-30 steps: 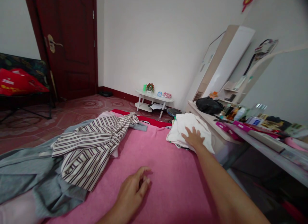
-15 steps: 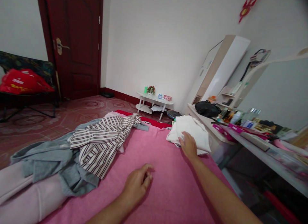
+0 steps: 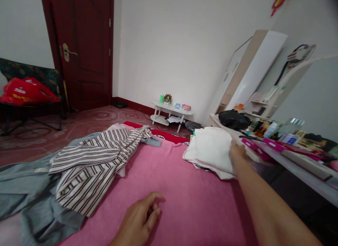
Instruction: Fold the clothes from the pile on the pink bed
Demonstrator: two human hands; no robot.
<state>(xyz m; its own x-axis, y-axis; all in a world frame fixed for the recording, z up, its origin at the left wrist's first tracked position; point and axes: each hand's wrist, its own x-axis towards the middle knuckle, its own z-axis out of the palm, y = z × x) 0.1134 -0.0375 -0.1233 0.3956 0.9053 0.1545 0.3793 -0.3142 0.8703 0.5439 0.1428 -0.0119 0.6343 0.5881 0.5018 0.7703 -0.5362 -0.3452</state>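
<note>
On the pink bedspread (image 3: 179, 203) lies a stack of folded white clothes (image 3: 213, 151), with darker and striped edges of cloth showing beneath the top layer. My right hand (image 3: 237, 153) rests against the right edge of this stack; its slightly blurred fingers look extended and grip nothing that shows. Lower down, my left hand (image 3: 141, 217) hovers over the bedspread with loosely bent fingers apart, holding nothing. To its left is a rumpled brown-and-white striped shirt (image 3: 97, 161), lying across a grey garment (image 3: 34, 189).
Close beyond the stack on the right stands a dressing table (image 3: 298, 165) with a black bag (image 3: 233, 120), bottles and pink boxes. A low white table (image 3: 171, 108) stands by the far wall. At left, a chair holds a red bag (image 3: 27, 91).
My right hand has slid from the top of the white stack to its right edge. My left hand sits slightly lower and further left in view. The camera view has shifted a little.
</note>
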